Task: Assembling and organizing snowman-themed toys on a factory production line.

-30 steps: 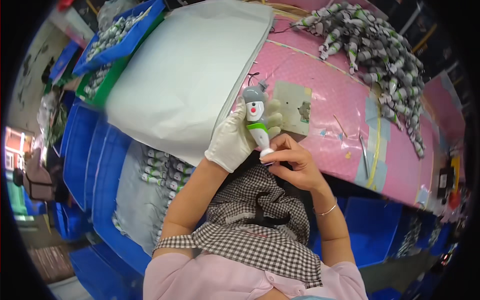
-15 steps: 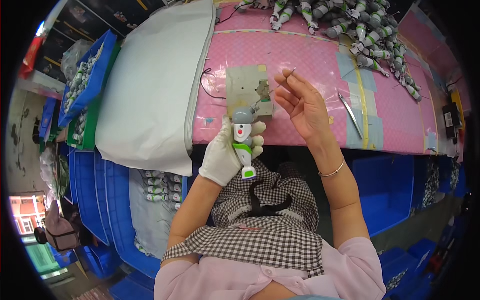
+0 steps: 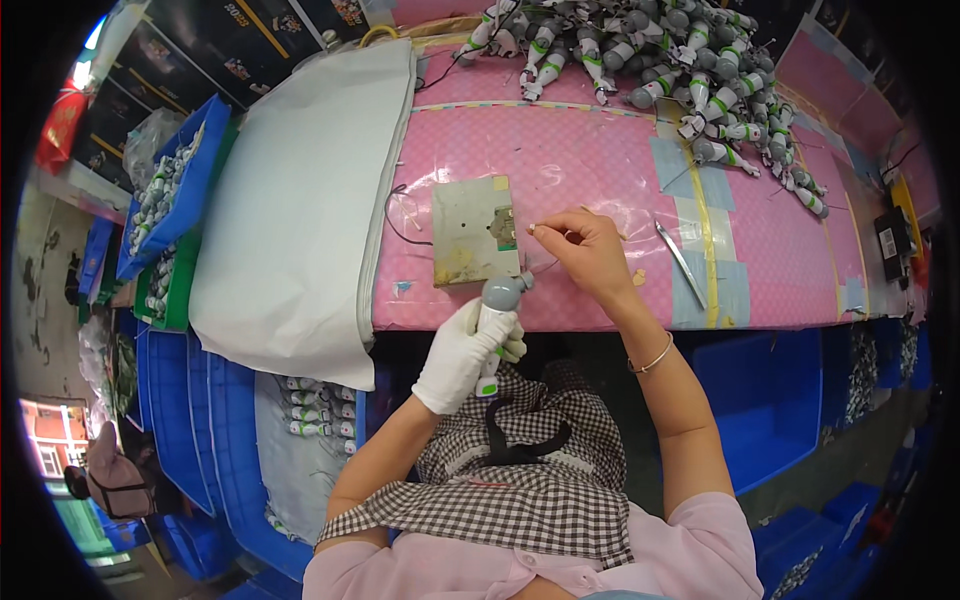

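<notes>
My left hand (image 3: 450,360), in a white glove, is closed around a small robot-shaped toy part (image 3: 501,294) in grey, white and green. Its round grey end points up and away from me, and the gloved fingers cover most of its middle. My bare right hand (image 3: 590,250) pinches a small white connector (image 3: 532,228) between thumb and finger. A thin wire seems to run between the toy part and this hand. Just left of the connector lies a flat metal box (image 3: 460,245) with a small circuit board (image 3: 505,228) at its right edge.
Tweezers (image 3: 682,265) lie on the pink tabletop (image 3: 580,150), right of my hand. A heap of similar toy parts (image 3: 700,90) covers the far right. White sheeting (image 3: 300,200) drapes the left side. Blue bins (image 3: 175,190) with parts stand at the left; another blue bin (image 3: 755,400) is below right.
My right hand has turned over and come down beside the metal box, pinching the connector. My left hand has turned the toy part, so its red-dotted face no longer shows. The view has shifted slightly.
</notes>
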The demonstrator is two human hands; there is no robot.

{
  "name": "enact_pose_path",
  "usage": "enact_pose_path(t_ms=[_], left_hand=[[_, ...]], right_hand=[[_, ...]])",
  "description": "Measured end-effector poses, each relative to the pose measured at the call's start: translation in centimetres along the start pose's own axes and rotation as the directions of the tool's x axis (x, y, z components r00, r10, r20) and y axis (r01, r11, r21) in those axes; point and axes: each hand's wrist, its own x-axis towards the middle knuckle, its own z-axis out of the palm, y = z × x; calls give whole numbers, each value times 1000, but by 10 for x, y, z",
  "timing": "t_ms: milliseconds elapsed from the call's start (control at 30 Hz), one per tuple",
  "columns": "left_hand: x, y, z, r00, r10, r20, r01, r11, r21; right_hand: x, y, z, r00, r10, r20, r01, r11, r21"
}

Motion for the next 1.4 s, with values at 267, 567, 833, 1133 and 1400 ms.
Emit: enact_pose_path(t_ms=[267, 567, 833, 1133, 1400], left_hand=[[14, 17, -11, 993, 64, -97, -85, 970, -228], [19, 22, -13, 999, 25, -21, -31, 927, -374], [24, 11, -24, 998, 65, -24, -68, 882, -466], [-17, 10, -26, 988, 114, -103, -144, 920, -365], [-262, -184, -210, -350, 131, -927, 129, 988, 90]], right_hand=[[19, 12, 9, 947, 93, 308, -97, 995, -2], [36, 2, -3, 693, 378, 613, -589, 788, 179], [37, -9, 4, 736, 380, 560, -503, 861, 77], [11, -13, 4, 964, 250, 89, -261, 955, 140], [-2, 1, 13, 971, 224, -83, -175, 905, 389]])
